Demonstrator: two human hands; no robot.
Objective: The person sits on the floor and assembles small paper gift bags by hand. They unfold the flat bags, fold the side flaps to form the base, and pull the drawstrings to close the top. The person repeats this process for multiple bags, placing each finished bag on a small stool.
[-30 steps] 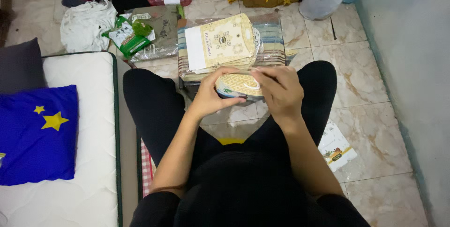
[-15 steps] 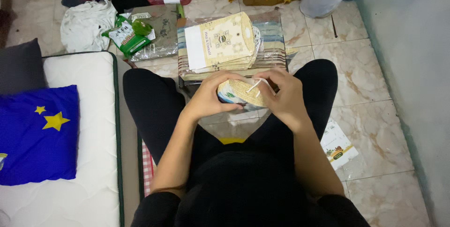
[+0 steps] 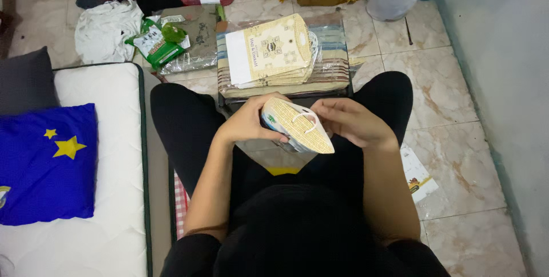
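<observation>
One little cream gift box (image 3: pixel 297 131) with a white cord handle looks nearly folded up, while a whole stack of flat boxes (image 3: pixel 274 54) is waiting on the striped cloth (image 3: pixel 331 65) in front of the knees. The left hand (image 3: pixel 249 122) is wrapped around the box's left end, and the right hand (image 3: pixel 349 121) pinches its right edge, fingers mostly curled, right over the lap.

Box underside: hidden by the left hand (image 3: pixel 247 124).
Right hand (image 3: pixel 349 121) fingertips: hidden behind the cream box (image 3: pixel 300 131).
Blue pillow (image 3: pixel 46 165): cut by left edge.
</observation>
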